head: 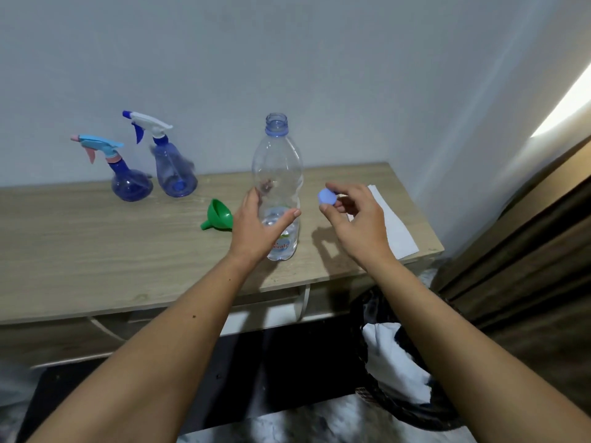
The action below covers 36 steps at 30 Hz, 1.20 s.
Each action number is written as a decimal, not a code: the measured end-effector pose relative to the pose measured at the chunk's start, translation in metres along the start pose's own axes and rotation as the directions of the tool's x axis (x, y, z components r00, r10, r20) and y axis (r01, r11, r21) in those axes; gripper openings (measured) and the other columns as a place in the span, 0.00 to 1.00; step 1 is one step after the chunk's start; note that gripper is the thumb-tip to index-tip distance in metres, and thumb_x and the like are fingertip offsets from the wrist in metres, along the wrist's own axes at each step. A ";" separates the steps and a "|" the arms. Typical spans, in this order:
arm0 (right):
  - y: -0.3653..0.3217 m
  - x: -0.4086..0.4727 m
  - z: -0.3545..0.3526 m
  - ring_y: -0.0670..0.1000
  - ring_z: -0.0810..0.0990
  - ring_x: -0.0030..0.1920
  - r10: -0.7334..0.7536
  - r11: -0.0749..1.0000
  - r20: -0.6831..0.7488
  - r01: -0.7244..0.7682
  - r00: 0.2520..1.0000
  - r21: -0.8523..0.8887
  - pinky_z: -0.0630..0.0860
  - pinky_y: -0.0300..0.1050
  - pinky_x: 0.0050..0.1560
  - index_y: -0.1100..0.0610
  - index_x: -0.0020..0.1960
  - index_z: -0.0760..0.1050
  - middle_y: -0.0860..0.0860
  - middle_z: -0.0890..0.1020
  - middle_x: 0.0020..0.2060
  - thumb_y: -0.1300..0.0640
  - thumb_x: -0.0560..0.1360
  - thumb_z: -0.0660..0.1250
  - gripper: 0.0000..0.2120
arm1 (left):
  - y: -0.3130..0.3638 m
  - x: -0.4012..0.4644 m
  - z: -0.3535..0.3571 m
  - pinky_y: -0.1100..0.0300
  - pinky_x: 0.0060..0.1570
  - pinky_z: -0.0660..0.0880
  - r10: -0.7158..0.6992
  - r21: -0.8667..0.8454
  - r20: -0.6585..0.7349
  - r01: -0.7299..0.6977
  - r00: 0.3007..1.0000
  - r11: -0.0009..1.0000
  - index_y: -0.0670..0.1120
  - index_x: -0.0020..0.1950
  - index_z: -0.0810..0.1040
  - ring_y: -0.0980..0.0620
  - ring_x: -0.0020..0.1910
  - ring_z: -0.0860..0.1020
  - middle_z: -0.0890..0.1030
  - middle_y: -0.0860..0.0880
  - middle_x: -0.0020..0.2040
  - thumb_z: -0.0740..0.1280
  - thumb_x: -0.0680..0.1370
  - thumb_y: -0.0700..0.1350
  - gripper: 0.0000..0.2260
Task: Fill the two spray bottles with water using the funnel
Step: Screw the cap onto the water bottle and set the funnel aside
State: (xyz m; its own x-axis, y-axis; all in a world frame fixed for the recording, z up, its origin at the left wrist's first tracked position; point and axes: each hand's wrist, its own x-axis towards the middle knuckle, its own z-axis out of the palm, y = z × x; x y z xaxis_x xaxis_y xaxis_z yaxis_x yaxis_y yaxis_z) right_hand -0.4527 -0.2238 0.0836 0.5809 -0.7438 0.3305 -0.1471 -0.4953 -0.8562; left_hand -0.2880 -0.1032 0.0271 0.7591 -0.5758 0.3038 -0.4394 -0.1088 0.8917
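A: Starting far left of the water bottle [279,187], we've got the round spray bottle [128,174] with the light-blue and pink trigger head, upright on the wooden table [80,238], back near the wall [287,59].

B: And just beside it, closer to the water bottle, the taller spray bottle [174,161] with the white and blue head. Upright too, trigger tops on both.

A: Next, the green funnel [218,215], lying on its side just left of the water bottle, spout toward the table's front edge.

B: Now the left hand [256,225]. Fingers and thumb spread wide around the water bottle's lower body. The thumb tip looks to be on the plastic, though whether the fingers truly grip I can't quite tell from here.

A: The water bottle itself stands upright, mouth uncapped, water only in the bottom part.

B: Right of the bottle, the right hand [351,219] is raised off the table, pinching the blue cap [327,197] between thumb and fingertips.

A: And beyond that hand, farthest from the bottle, a white sheet of paper [395,231] lies flat near the table's right edge.
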 end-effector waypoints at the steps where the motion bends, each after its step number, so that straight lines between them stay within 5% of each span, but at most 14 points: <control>1: -0.015 0.007 -0.004 0.43 0.80 0.46 -0.038 0.999 -0.005 0.038 0.999 0.016 0.79 0.37 0.58 0.52 0.63 0.83 0.47 0.80 0.56 0.60 0.77 0.76 0.15 | 0.002 -0.001 -0.001 0.53 0.72 0.75 -0.006 0.000 0.006 0.006 1.000 1.000 0.50 0.73 0.75 0.56 0.69 0.79 0.80 0.53 0.68 0.79 0.70 0.65 0.36; 11: -0.115 0.063 0.001 0.46 0.82 0.48 -0.312 0.949 0.087 0.314 0.946 -0.014 0.79 0.38 0.57 0.57 0.64 0.83 0.51 0.81 0.57 0.62 0.78 0.73 0.15 | 0.007 0.006 -0.009 0.54 0.68 0.76 -0.065 0.064 0.085 0.060 0.994 0.996 0.52 0.73 0.75 0.53 0.67 0.79 0.81 0.53 0.68 0.79 0.68 0.67 0.38; 22: -0.145 0.078 -0.001 0.50 0.81 0.43 -0.248 0.905 0.351 0.345 0.903 -0.248 0.76 0.37 0.52 0.55 0.64 0.84 0.50 0.80 0.56 0.58 0.80 0.72 0.13 | 0.013 0.007 -0.019 0.52 0.71 0.74 -0.077 0.094 0.183 0.060 0.980 0.994 0.52 0.77 0.71 0.51 0.70 0.76 0.78 0.52 0.71 0.81 0.71 0.62 0.38; 26: -0.147 0.080 0.001 0.48 0.79 0.40 -0.145 0.921 0.251 0.224 0.957 -0.320 0.75 0.40 0.47 0.54 0.55 0.83 0.49 0.80 0.48 0.47 0.72 0.82 0.17 | 0.014 0.007 -0.021 0.54 0.70 0.73 -0.085 0.090 0.210 0.067 0.974 0.994 0.52 0.77 0.71 0.52 0.70 0.76 0.78 0.53 0.71 0.81 0.71 0.61 0.39; 29: -0.145 0.074 0.002 0.47 0.81 0.45 -0.065 0.936 0.172 0.120 0.983 -0.332 0.78 0.41 0.48 0.52 0.60 0.81 0.47 0.81 0.53 0.41 0.70 0.81 0.25 | 0.017 0.008 -0.021 0.53 0.71 0.73 -0.093 0.077 0.226 0.077 0.970 0.994 0.52 0.78 0.70 0.51 0.71 0.75 0.77 0.53 0.72 0.81 0.72 0.60 0.38; 32: -0.147 0.069 0.000 0.43 0.84 0.58 -0.041 0.988 0.202 0.070 0.978 -0.137 0.80 0.41 0.57 0.52 0.70 0.79 0.44 0.83 0.62 0.51 0.79 0.74 0.20 | 0.020 0.010 -0.022 0.47 0.71 0.74 -0.101 0.090 0.230 0.083 0.968 0.993 0.52 0.76 0.71 0.49 0.71 0.76 0.78 0.51 0.72 0.80 0.72 0.60 0.37; 36: -0.146 0.069 0.004 0.40 0.85 0.47 0.020 1.000 0.184 -0.016 0.983 -0.026 0.85 0.43 0.47 0.55 0.61 0.85 0.46 0.87 0.53 0.56 0.79 0.75 0.11 | 0.019 0.009 -0.022 0.46 0.72 0.75 -0.137 0.068 0.256 0.124 0.957 0.990 0.54 0.77 0.69 0.49 0.71 0.76 0.77 0.51 0.72 0.79 0.70 0.64 0.40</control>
State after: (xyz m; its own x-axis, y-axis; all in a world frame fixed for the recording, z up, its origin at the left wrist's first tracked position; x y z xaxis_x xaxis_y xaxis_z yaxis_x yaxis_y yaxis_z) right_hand -0.3884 -0.2011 0.2295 0.7155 -0.6582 0.2344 -0.1766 -0.4949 -0.8508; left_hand -0.2786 -0.0924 0.0540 0.6633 -0.7438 0.0823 -0.3740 -0.2342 0.8974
